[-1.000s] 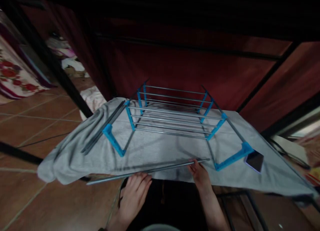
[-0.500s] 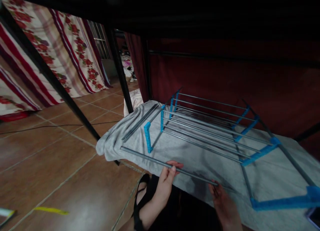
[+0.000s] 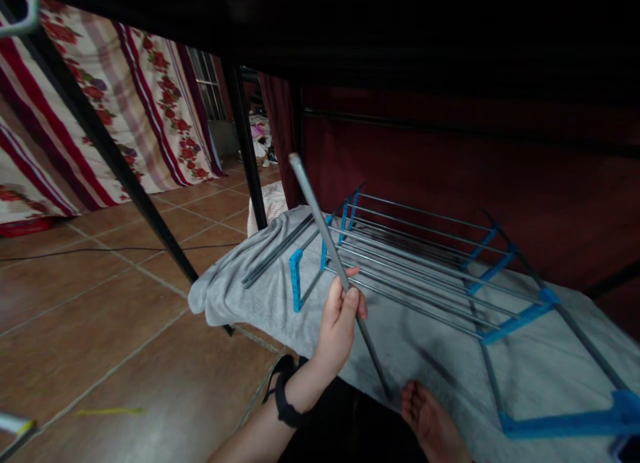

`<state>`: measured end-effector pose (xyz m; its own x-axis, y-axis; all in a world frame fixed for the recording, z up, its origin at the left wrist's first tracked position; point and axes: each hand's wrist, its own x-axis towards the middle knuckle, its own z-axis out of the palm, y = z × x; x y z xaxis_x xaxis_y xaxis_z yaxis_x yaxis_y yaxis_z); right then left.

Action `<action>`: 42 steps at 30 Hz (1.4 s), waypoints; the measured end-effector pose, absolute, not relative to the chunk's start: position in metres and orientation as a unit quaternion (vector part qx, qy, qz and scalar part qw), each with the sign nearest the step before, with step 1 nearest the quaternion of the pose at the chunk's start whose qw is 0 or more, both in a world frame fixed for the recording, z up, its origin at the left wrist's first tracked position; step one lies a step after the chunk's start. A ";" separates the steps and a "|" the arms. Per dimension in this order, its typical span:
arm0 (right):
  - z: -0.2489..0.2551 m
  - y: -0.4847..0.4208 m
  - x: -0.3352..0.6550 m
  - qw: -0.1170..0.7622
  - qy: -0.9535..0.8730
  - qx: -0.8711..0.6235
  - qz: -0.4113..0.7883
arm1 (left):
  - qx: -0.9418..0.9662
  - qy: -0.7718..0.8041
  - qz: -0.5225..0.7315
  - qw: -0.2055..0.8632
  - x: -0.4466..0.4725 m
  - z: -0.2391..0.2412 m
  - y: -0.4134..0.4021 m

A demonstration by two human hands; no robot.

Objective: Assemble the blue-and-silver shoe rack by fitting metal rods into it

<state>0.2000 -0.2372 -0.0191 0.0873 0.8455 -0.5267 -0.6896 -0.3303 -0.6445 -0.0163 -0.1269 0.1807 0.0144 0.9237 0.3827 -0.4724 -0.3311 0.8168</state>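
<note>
A half second ago you held the tube (image 3: 334, 249) slanting low along the near side of the rack (image 3: 430, 263); now you have tipped it up steeply, its top end raised above the rack's far left corner. Your left hand (image 3: 340, 323) has risen with it, up against the rack's near bars. Your right hand (image 3: 427, 413) has let go, fingers loose beside the tube's lower end, nearer you than the rack.

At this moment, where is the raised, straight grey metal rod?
Near the head view's middle, the straight grey metal rod is held slantwise in the left hand, its lower end near the right hand.
</note>
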 end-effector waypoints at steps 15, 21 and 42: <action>-0.020 -0.233 0.210 0.645 -0.093 -0.508 0.563 | 0.906 0.302 0.220 0.199 0.013 0.135 -0.121; -0.034 -0.235 0.225 0.691 -0.109 -0.514 0.496 | 0.949 0.292 0.101 0.062 0.018 0.058 -0.124; -0.065 -0.234 0.294 0.706 -0.059 -0.579 0.403 | 0.967 0.231 0.066 -0.079 0.013 -0.010 -0.116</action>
